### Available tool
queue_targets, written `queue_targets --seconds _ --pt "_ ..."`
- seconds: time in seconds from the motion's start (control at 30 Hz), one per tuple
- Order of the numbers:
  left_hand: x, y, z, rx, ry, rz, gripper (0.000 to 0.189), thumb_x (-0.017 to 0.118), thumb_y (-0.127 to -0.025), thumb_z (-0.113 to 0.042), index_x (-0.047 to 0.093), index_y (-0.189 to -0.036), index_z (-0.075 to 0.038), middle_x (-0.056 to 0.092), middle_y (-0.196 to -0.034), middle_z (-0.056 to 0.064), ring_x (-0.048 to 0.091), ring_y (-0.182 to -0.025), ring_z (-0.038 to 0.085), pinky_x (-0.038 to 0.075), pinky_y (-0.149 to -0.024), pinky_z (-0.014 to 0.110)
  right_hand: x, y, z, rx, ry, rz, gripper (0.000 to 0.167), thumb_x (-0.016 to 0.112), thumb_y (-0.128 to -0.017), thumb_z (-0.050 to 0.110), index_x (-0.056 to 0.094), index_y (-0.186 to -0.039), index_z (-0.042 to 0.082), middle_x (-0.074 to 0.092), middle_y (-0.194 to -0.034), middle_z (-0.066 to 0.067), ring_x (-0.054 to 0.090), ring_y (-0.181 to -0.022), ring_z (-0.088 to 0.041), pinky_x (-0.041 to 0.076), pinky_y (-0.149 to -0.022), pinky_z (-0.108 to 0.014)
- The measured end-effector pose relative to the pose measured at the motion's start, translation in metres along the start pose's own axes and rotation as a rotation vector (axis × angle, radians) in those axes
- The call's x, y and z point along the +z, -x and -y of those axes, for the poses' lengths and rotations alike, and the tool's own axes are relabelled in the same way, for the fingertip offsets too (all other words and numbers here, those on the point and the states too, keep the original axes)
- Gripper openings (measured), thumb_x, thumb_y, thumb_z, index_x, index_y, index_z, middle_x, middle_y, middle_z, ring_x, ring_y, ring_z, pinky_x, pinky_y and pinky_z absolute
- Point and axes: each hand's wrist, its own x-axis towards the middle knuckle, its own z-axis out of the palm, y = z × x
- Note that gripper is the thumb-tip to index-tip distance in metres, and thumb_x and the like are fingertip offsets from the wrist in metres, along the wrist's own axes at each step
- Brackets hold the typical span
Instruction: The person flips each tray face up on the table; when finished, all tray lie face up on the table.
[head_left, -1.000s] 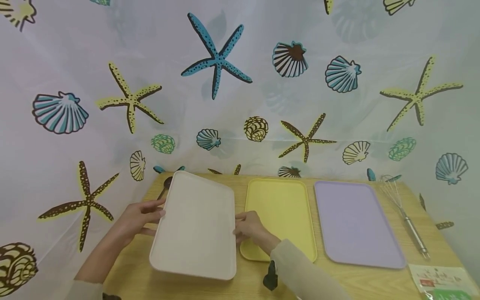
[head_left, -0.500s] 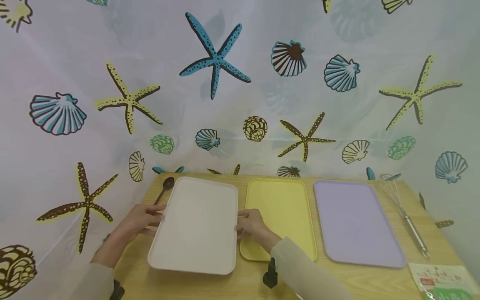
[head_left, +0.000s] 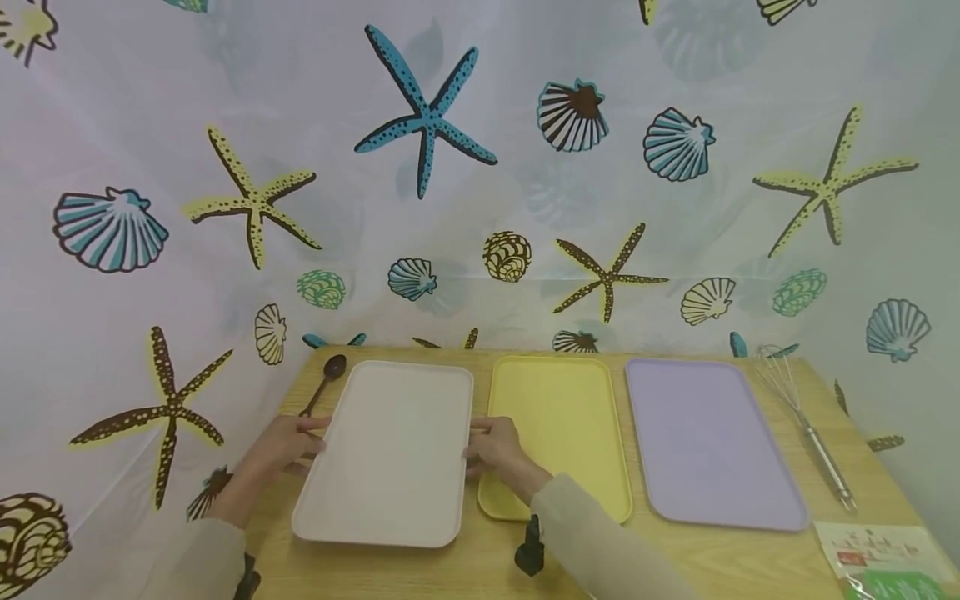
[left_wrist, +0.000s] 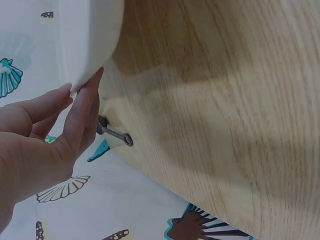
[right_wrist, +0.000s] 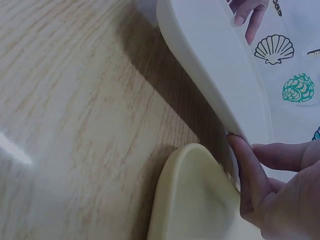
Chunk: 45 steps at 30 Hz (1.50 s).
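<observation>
A white rectangular tray [head_left: 386, 454] lies between my two hands at the left of the wooden table. At its left rim my left hand [head_left: 281, 446] pinches the edge with thumb on top and fingers below, as the left wrist view of the tray [left_wrist: 92, 37] shows. My right hand [head_left: 498, 450] pinches the opposite rim, beside and partly over a yellow tray [head_left: 562, 433]. In the right wrist view the white tray [right_wrist: 215, 65] casts a shadow on the wood and appears slightly raised.
A lavender tray [head_left: 716, 442] lies right of the yellow one. Beyond it are a metal whisk [head_left: 810, 433] and a printed packet [head_left: 885, 558]. A dark spoon [head_left: 332, 373] lies left of the white tray. A shell-patterned curtain [head_left: 465, 183] hangs behind the table.
The white tray was tilted and higher; it has come down nearly level, uncovering more of the dark spoon. Both hands have kept hold of its rims.
</observation>
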Motion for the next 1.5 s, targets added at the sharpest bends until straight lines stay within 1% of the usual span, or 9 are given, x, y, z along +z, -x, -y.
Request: queue_targets --seconds 0.07,0.17,0.27,0.53,0.87,1.07,1.17,1.3,1.5 --pt "0.001 -0.002 0.0 0.008 0.001 -0.013 0.049 0.054 -0.091 0.005 0.039 -0.137 0.015 0.048 -0.132 0.034 0.066 -0.09 0.023 0.06 -0.068 0.041 0.001 -0.002 0.001 -0.002 -0.001 -0.01 0.053 0.059 -0.071 -0.021 0.058 -0.123 -0.011 0.07 -0.094 -0.024 0.071 -0.076 -0.032 0.06 -0.06 -0.043" --pt "0.003 -0.003 0.001 0.007 -0.006 -0.028 0.05 0.054 -0.09 0.006 0.039 -0.137 0.014 0.058 -0.114 0.035 0.066 -0.085 0.024 0.06 -0.069 0.041 0.002 -0.005 0.0 -0.006 -0.001 -0.026 0.052 0.06 -0.071 -0.021 0.06 -0.122 -0.01 0.07 -0.093 -0.023 0.071 -0.073 -0.03 0.06 -0.059 -0.042" --pt "0.005 -0.005 0.003 0.024 -0.01 -0.027 0.051 0.055 -0.089 0.007 0.038 -0.136 0.016 0.061 -0.104 0.032 0.066 -0.083 0.025 0.059 -0.07 0.042 0.002 -0.007 -0.002 -0.001 -0.01 -0.035 0.052 0.06 -0.07 -0.022 0.061 -0.121 -0.009 0.071 -0.095 -0.022 0.071 -0.073 -0.029 0.06 -0.058 -0.041" --pt "0.01 -0.015 0.007 0.028 0.021 -0.053 0.051 0.056 -0.085 0.01 0.041 -0.134 0.017 0.06 -0.095 0.026 0.063 -0.076 0.021 0.059 -0.073 0.041 0.004 -0.008 -0.002 -0.018 0.005 -0.063 0.053 0.059 -0.07 -0.023 0.062 -0.121 -0.008 0.071 -0.092 -0.021 0.071 -0.071 -0.03 0.059 -0.057 -0.041" --pt "0.012 -0.028 0.017 0.023 -0.012 -0.07 0.049 0.056 -0.086 0.009 0.043 -0.133 0.015 0.059 -0.099 0.026 0.063 -0.078 0.02 0.058 -0.072 0.038 0.009 -0.012 -0.003 -0.039 0.069 -0.095 0.053 0.059 -0.07 -0.024 0.062 -0.121 -0.007 0.071 -0.088 -0.019 0.071 -0.069 -0.03 0.059 -0.054 -0.037" --pt "0.014 -0.039 0.022 0.04 -0.098 -0.109 0.048 0.056 -0.083 0.01 0.047 -0.13 0.015 0.06 -0.102 0.03 0.062 -0.08 0.024 0.057 -0.07 0.036 0.012 -0.018 -0.004 -0.081 0.094 -0.124 0.051 0.059 -0.066 -0.025 0.066 -0.113 -0.008 0.071 -0.084 -0.022 0.07 -0.065 -0.033 0.058 -0.05 -0.037" --pt "0.015 -0.045 0.024 0.045 -0.164 -0.127 0.046 0.054 -0.084 0.007 0.049 -0.128 0.016 0.058 -0.118 0.034 0.06 -0.097 0.039 0.055 -0.083 0.041 0.014 -0.02 -0.004 -0.089 0.127 -0.141 0.051 0.06 -0.066 -0.025 0.065 -0.114 -0.01 0.071 -0.086 -0.023 0.07 -0.065 -0.033 0.058 -0.048 -0.036" --pt "0.016 -0.052 0.03 0.046 -0.213 -0.14 0.042 0.05 -0.089 -0.002 0.05 -0.125 0.02 0.048 -0.131 0.034 0.045 -0.121 0.05 0.044 -0.099 0.052 0.015 -0.021 -0.002 -0.082 0.133 -0.144 0.052 0.06 -0.066 -0.024 0.061 -0.117 -0.013 0.07 -0.089 -0.024 0.07 -0.067 -0.033 0.058 -0.05 -0.036" --pt "0.019 -0.057 0.029 0.063 -0.212 -0.14 0.041 0.046 -0.093 -0.006 0.05 -0.123 0.022 0.047 -0.132 0.034 0.04 -0.125 0.052 0.038 -0.104 0.055 0.016 -0.021 0.001 -0.087 0.121 -0.149 0.048 0.061 -0.067 -0.025 0.063 -0.114 -0.014 0.069 -0.089 -0.026 0.07 -0.069 -0.034 0.059 -0.053 -0.038"
